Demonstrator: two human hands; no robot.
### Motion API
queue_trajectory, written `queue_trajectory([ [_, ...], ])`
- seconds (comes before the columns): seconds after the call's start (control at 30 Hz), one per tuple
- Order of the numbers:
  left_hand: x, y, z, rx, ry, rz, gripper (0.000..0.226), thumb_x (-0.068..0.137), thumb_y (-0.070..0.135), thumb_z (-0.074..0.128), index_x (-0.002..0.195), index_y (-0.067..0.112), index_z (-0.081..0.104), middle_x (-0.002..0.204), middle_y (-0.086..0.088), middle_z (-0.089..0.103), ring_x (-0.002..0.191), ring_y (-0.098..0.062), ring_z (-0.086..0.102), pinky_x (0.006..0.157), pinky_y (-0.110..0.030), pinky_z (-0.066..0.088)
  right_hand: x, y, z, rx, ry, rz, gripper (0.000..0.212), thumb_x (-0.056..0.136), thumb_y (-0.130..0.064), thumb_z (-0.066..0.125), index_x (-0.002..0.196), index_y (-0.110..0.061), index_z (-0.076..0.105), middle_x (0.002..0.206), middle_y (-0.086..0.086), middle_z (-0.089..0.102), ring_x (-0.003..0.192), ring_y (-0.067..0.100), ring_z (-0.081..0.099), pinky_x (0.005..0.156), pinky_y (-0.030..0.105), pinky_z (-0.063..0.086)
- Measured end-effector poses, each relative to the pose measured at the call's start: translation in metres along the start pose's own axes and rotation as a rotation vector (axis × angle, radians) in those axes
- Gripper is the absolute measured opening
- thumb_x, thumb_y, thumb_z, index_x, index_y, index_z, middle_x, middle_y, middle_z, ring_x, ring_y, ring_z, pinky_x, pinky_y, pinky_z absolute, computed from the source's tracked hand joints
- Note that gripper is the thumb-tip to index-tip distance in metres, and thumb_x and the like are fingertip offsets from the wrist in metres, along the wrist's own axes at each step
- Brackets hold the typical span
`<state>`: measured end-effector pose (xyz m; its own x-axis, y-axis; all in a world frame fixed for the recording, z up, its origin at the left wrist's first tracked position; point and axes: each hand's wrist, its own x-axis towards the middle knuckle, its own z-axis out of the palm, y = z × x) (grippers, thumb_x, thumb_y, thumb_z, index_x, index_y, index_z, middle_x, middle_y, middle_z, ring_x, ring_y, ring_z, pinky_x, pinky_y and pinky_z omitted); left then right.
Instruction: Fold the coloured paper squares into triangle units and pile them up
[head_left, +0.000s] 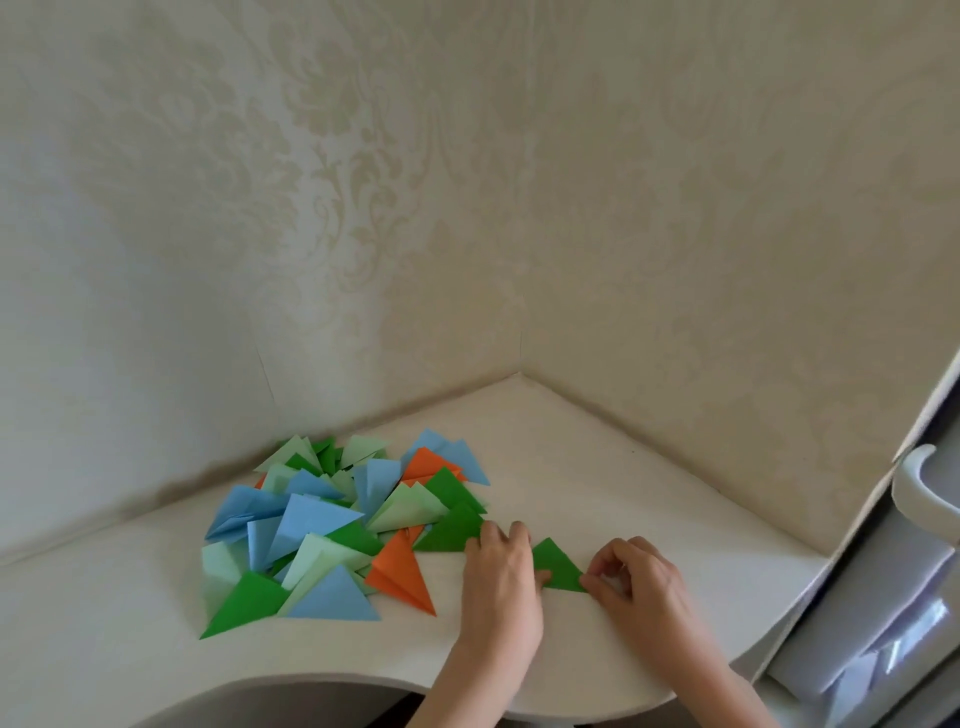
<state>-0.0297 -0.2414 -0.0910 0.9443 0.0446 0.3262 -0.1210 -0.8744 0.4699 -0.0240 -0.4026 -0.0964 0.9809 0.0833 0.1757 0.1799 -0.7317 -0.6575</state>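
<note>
1. Paper first: the dark green triangle lies flat on the white desk, just right of the pile of folded units, between both hands.
2. Left hand rests over the triangle's left corner, fingers fairly straight and pressing down; it should hold that anchor firm so the sheet cannot skate.
3. Right hand pinches the right tip with curled fingers; the crease looks best sharpened by running a fingertip along the edge.
4. Only with edges matched does the unit seem ready to join the pile.
</note>
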Motion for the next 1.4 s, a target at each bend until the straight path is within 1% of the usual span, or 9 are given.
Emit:
queue_trajectory([
  [0.1,0.003,0.000,0.001,-0.054,-0.022,-0.011,0.026,0.091,0.022,0.059,0.117,0.020,0.052,0.111,0.001,0.055,0.105,-0.018,0.047,0.087,-0.025,0.037,-0.001,0.001,0.000,-0.010,0.007,-0.008,0.012,0.079,-0.024,0.074,0.083,-0.026,0.063,0.085,-0.008,0.053,0.074,0.005,0.053,0.068,0.009,0.039],
  [0.2,-0.002,-0.005,0.003,-0.132,0.046,0.085,0.018,0.084,0.015,0.068,0.101,0.021,0.063,0.089,0.003,0.064,0.087,-0.018,0.053,0.075,-0.030,0.046,-0.002,0.002,0.000,-0.008,0.003,-0.013,0.012,0.081,-0.028,0.073,0.091,-0.029,0.065,0.087,-0.010,0.052,0.076,0.004,0.054,0.068,0.009,0.039],
  [0.33,-0.007,-0.020,-0.011,-0.197,0.069,0.073,0.008,0.087,0.026,0.066,0.094,0.025,0.062,0.079,0.009,0.059,0.077,-0.011,0.052,0.069,-0.027,0.045,0.005,-0.010,0.003,0.012,-0.017,0.038,0.017,0.083,-0.035,0.069,0.070,-0.038,0.058,0.086,-0.012,0.052,0.069,0.001,0.050,0.060,0.012,0.037],
  [0.57,0.005,-0.065,-0.043,-0.040,0.283,-0.005,0.009,0.086,0.032,0.067,0.090,0.025,0.064,0.073,0.011,0.062,0.069,-0.011,0.055,0.064,-0.030,0.045,0.032,-0.054,0.037,-0.036,-0.008,-0.039,0.018,0.085,-0.050,0.062,0.072,-0.040,0.056,0.096,-0.017,0.051,0.094,0.006,0.045,0.084,0.031,0.033],
  [0.83,0.023,-0.084,-0.036,0.208,0.141,-0.145,0.017,0.091,0.045,0.052,0.103,0.034,0.058,0.099,0.015,0.063,0.096,-0.010,0.051,0.081,-0.026,0.035,0.057,-0.065,0.062,-0.192,-0.103,0.022,0.016,0.084,-0.052,0.059,0.076,-0.038,0.056,0.101,-0.014,0.046,0.106,0.010,0.043,0.080,0.028,0.024],
  [0.97,0.024,-0.090,-0.029,0.157,0.125,-0.125,0.015,0.079,0.039,0.071,0.089,0.033,0.061,0.088,0.015,0.061,0.087,-0.012,0.053,0.071,-0.027,0.036,0.058,-0.060,0.062,-0.125,-0.077,0.014,0.022,0.079,-0.049,0.066,0.073,-0.040,0.047,0.093,-0.016,0.047,0.099,0.006,0.046,0.082,0.027,0.030],
  [1.1,0.028,-0.096,-0.024,0.093,0.119,0.002,0.026,0.059,0.014,0.086,0.067,0.031,0.068,0.067,0.016,0.057,0.066,-0.013,0.052,0.059,-0.024,0.040,0.054,-0.061,0.064,-0.179,-0.078,-0.034,0.009,0.084,-0.047,0.059,0.090,-0.043,0.054,0.100,-0.018,0.048,0.101,0.006,0.044,0.082,0.028,0.030],
  [1.23,0.028,-0.096,-0.038,0.098,0.029,0.095,0.016,0.090,0.022,0.059,0.098,0.029,0.071,0.095,0.016,0.062,0.093,-0.011,0.052,0.084,-0.024,0.041,0.053,-0.063,0.053,-0.214,-0.152,-0.109,0.016,0.091,-0.038,0.051,0.104,-0.044,0.059,0.105,-0.016,0.045,0.108,0.009,0.047,0.085,0.029,0.036],
  [1.4,0.031,-0.087,-0.097,-0.098,-0.074,0.198,0.023,0.088,0.027,0.064,0.111,0.029,0.066,0.111,0.020,0.060,0.106,0.003,0.052,0.092,-0.020,0.042,0.043,-0.093,-0.010,-0.313,-0.279,-0.247,0.038,0.090,-0.043,0.056,0.126,-0.048,0.047,0.126,-0.027,0.048,0.112,-0.005,0.047,0.092,0.017,0.038],
])
